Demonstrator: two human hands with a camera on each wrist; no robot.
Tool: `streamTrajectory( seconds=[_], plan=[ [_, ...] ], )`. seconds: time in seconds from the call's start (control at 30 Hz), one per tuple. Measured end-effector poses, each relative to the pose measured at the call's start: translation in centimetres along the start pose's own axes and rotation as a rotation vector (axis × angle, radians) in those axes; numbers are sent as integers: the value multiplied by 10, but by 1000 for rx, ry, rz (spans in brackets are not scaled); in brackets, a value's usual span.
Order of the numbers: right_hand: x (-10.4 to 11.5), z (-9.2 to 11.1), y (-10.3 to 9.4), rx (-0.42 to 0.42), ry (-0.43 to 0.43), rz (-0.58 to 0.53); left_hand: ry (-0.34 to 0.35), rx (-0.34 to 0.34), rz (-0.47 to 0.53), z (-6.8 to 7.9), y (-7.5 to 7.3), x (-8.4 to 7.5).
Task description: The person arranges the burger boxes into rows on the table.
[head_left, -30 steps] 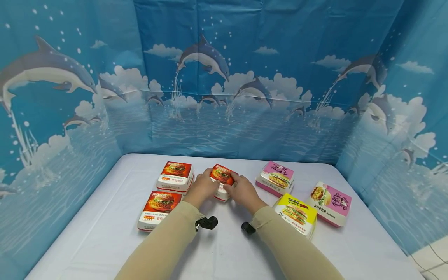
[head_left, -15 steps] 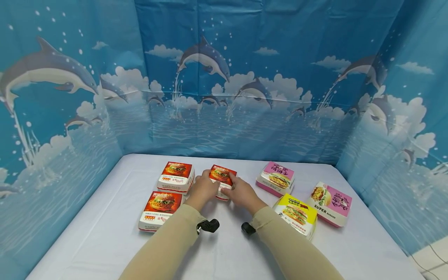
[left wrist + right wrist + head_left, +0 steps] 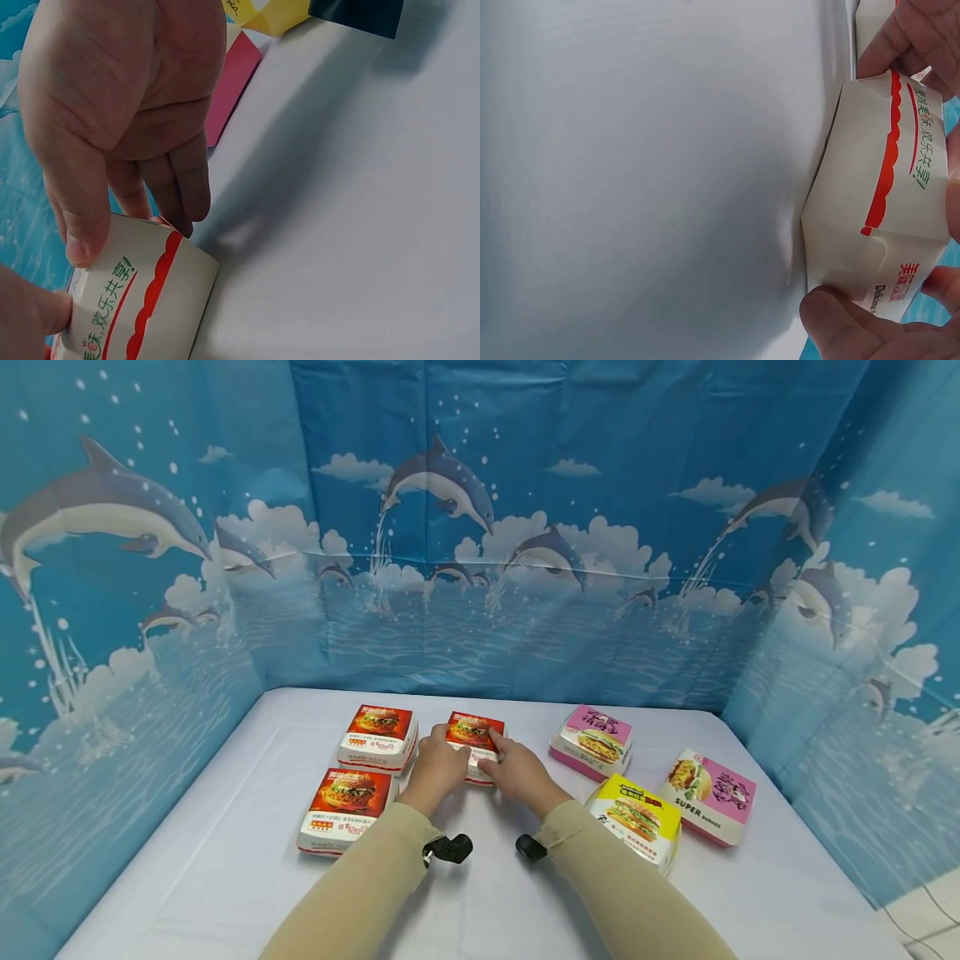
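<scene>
In the head view, a red-and-white burger box (image 3: 474, 731) stands on the table between both hands. My left hand (image 3: 437, 770) grips its left side, and my right hand (image 3: 522, 772) holds its right side, with the thumbs toward the near top edge. The left wrist view shows the right hand (image 3: 127, 97) large, its thumb on the box (image 3: 142, 292), and part of the left hand (image 3: 30, 311) at the lower left. From the right wrist, the right hand (image 3: 877, 330) cups one end of the box (image 3: 877, 180); the left hand (image 3: 926, 37) is at the other.
Two more red burger boxes, one at the back (image 3: 377, 739) and one nearer (image 3: 347, 810), stand left of the hands. To the right are two pink burger boxes (image 3: 592, 742) (image 3: 708, 797) and a yellow one (image 3: 636, 820). A dolphin-print curtain (image 3: 480, 635) borders the white table (image 3: 187, 860).
Between my hands, the red burger box has turned from a slant to nearly square with the table. It has shifted slightly away from me. Both hands keep their hold; the other boxes stay put.
</scene>
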State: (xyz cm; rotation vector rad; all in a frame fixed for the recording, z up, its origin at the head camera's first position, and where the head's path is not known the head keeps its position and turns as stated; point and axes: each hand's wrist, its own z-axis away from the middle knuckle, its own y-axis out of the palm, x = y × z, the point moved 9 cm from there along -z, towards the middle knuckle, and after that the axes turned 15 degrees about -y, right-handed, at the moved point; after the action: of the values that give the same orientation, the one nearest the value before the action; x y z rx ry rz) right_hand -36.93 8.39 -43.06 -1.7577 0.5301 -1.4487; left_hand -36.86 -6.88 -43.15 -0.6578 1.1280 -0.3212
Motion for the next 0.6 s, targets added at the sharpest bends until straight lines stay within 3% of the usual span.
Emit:
streamTrajectory(
  seconds=[0.6],
  plan=[
    [3, -1, 3, 7, -16, -22, 14, -59, 52, 1, -1, 7]
  ],
)
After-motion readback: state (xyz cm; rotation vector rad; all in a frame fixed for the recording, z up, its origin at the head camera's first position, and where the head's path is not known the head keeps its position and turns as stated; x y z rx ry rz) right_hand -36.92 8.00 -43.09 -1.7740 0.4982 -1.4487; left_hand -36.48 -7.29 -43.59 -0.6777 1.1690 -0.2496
